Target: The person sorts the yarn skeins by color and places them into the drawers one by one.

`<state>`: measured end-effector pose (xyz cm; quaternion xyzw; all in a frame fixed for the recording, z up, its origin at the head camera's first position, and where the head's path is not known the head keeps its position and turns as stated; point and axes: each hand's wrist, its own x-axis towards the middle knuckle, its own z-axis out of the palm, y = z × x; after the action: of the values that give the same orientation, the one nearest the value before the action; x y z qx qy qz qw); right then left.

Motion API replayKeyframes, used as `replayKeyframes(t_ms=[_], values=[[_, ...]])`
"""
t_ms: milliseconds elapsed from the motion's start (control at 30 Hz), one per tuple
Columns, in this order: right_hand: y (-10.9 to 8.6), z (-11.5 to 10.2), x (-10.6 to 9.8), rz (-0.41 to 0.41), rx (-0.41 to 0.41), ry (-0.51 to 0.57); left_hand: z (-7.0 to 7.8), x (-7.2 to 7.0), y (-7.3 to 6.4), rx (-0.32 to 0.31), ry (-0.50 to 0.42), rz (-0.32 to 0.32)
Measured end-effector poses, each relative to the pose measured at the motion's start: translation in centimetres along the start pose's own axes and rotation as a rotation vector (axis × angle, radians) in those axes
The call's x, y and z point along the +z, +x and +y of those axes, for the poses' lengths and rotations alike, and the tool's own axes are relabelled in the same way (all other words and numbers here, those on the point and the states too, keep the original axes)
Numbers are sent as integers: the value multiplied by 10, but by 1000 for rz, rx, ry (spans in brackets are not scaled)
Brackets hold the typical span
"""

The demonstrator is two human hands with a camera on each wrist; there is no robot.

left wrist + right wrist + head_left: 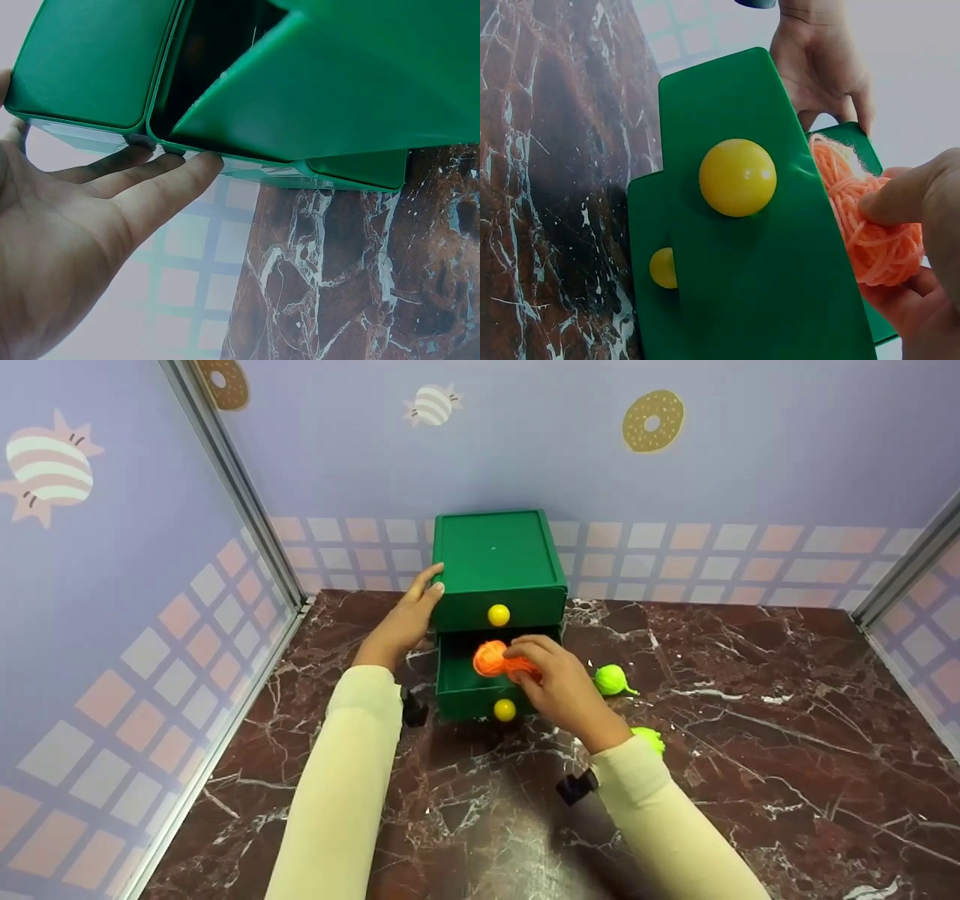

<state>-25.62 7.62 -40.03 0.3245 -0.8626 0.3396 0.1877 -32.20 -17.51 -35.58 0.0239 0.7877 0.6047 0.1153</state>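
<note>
A green drawer cabinet (495, 547) stands against the back wall, its top drawer closed. Below that, a drawer (469, 701) with a yellow knob (738, 178) is pulled out. My right hand (559, 686) pinches a bundle of orange yarn (881, 240) between thumb and fingers, just over the pulled-out drawer. The yarn's rounded end (490, 658) sticks out to the left of the fingers. My left hand (405, 619) rests on the cabinet's left side; in the left wrist view its fingers (161, 184) lie extended along it. The drawer's floor is partly hidden.
Two bright green yarn balls (611, 680) lie on the dark red marble tabletop (750, 750) right of the cabinet, the nearer one partly covered by my right wrist. A lower closed drawer (360, 169) sits under the pulled-out one. Patterned walls (525, 457) enclose the table.
</note>
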Motion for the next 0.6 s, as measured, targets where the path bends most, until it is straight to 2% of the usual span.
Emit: replayKeyframes(t_ms=[200,600], values=[[3,-2,4,-36,-5,-26,1,0,0,6,12,6],[4,-4,7,-101,56,-5,0,-1,1,8,1,-1]])
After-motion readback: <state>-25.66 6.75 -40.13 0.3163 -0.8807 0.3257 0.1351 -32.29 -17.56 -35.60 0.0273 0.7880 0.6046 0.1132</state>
